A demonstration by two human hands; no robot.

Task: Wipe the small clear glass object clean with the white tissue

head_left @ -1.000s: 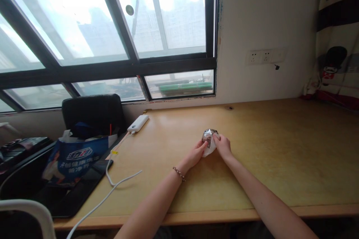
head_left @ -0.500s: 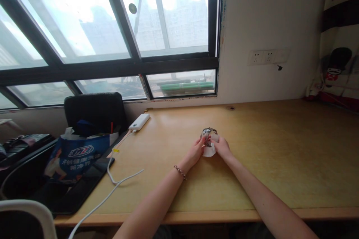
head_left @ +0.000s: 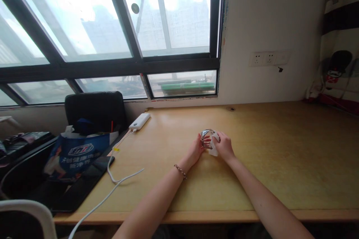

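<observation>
Over the middle of the desk (head_left: 280, 157), got a shiny piece (head_left: 206, 133) gripped in the left hand (head_left: 196, 148) and white tissue (head_left: 214, 152) pinched against it in the right hand (head_left: 224, 147), probably midway, not set down yet.

The one head-worn camera looked forward and down from above the near edge of a wooden desk (head_left: 269, 157), facing a dark-framed window (head_left: 137, 60) and pale wall (head_left: 260, 15), with the left hand (head_left: 196, 147) and right hand (head_left: 224, 145) at middle range, below centre.
</observation>
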